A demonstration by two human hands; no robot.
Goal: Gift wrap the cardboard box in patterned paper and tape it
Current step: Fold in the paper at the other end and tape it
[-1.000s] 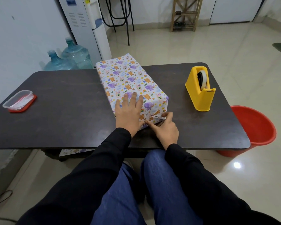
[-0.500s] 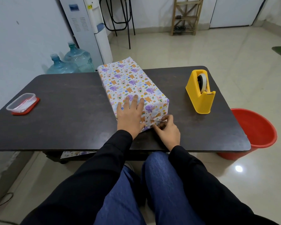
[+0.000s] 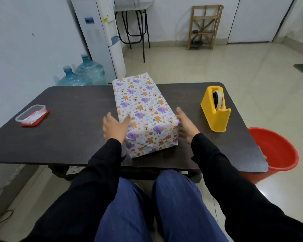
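Note:
The box, fully covered in white paper with purple elephants and orange bears, lies lengthwise in the middle of the dark table. Its near end shows folded paper flaps. My left hand is at the box's left side, fingers spread, thumb touching the top edge. My right hand is at the right side near the front corner, fingers apart, palm facing the box. Neither hand holds anything. A yellow tape dispenser with a roll stands to the right of the box.
A clear plastic container on a red lid sits at the table's left. A red bucket stands on the floor by the right corner. Water bottles and a dispenser are behind the table. A paper scrap lies under the table.
Both hands left the box's near end: the left came off the top to the left side, the right moved from the front flap to the right side. The camera view tilted up.

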